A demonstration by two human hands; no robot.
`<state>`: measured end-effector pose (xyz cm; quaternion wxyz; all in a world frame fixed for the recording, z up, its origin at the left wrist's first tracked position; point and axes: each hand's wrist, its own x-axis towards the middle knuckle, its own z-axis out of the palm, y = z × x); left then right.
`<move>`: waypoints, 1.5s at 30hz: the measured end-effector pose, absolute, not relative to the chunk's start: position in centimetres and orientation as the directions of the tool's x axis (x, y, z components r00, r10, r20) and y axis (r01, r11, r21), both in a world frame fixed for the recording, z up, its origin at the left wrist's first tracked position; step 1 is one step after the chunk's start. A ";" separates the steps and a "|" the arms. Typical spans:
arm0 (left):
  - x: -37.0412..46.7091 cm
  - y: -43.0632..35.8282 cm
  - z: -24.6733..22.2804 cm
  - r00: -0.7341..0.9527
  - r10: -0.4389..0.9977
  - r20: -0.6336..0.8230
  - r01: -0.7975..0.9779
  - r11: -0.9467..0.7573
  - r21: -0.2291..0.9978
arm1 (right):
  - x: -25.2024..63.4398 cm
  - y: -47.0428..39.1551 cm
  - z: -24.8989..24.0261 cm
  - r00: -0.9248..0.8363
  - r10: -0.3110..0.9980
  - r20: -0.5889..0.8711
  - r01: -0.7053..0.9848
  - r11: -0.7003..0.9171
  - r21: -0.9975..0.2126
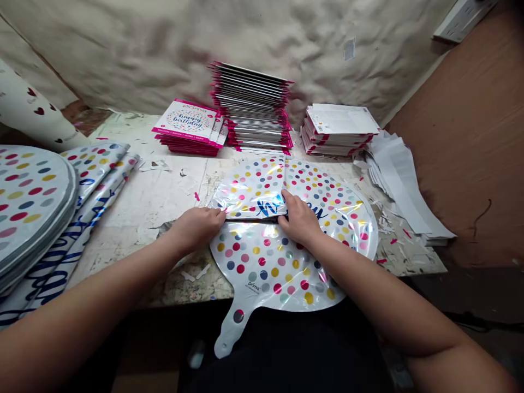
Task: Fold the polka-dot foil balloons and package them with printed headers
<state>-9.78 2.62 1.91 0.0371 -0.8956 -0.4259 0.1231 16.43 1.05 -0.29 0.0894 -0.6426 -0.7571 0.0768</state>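
A flat, deflated foil balloon [275, 267] with coloured dots lies at the table's front edge, its tail hanging over. Across its upper left is a folded foil layer [249, 188] with the same dots and blue lettering. Whether this layer belongs to the same balloon or a separate one, I cannot tell. My left hand [201, 226] is closed on the layer's lower left corner, fingers pinched together. On the layer's lower right edge, my right hand [301, 218] pinches the foil and covers part of the lettering.
Card packs reading "happy birthday" [188, 124], a tall stack of pink-edged packs [256, 109] and white packs [339, 123] line the back. More dotted balloons [30, 202] are piled at left. White paper sheets [405, 185] lie at right. Paper scraps litter the table [167, 188].
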 end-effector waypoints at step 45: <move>1.4 -6.0 7.6 0.992 0.115 -0.050 0.100 -0.485 0.869 | 27.9 -5.6 -3.1 -0.622 0.719 0.311 0.703 0.687 -0.181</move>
